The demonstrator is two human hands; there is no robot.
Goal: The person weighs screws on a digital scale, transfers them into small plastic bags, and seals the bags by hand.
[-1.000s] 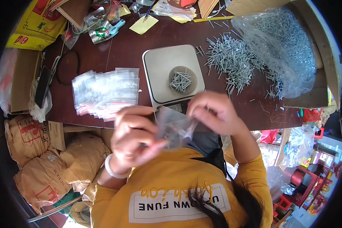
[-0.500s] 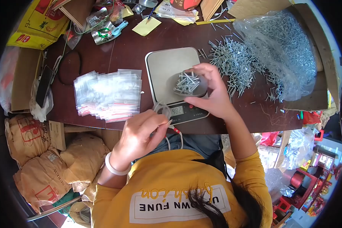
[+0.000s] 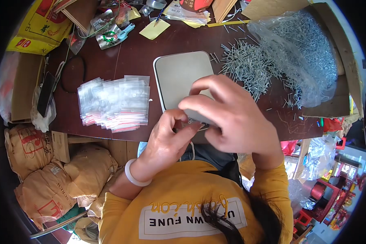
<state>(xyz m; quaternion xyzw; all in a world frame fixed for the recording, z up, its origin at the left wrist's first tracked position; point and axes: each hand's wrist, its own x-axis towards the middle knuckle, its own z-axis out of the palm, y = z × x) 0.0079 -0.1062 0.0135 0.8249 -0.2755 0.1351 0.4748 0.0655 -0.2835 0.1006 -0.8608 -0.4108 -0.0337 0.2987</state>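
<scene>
In the head view, my left hand [image 3: 166, 134] is in a closed pinch in front of the scale [image 3: 181, 77]. The small clear plastic bag it gripped a moment ago is mostly hidden by my fingers. My right hand [image 3: 240, 118] is curled palm-down over the scale's front right part, slightly blurred. The small grey bowl of screws it was holding is out of sight beneath it. My hands nearly meet over the scale's front panel. To the left lies a stack of clear zip bags [image 3: 114, 101] with red strips. A pile of loose screws [image 3: 250, 67] lies to the right.
A cardboard box [image 3: 349, 65] on its side holds a clear plastic bag [image 3: 313, 53] full of screws. Yellow notes [image 3: 154, 29], blue-handled scissors [image 3: 126, 32] and papers lie at the back. A phone [image 3: 46, 93] is at the left; brown sacks [image 3: 89, 166] stand below the table.
My right hand has turned over and moved down toward my left hand, taking the bowl off the scale and out of sight. My left hand has shifted right, closer to it.
</scene>
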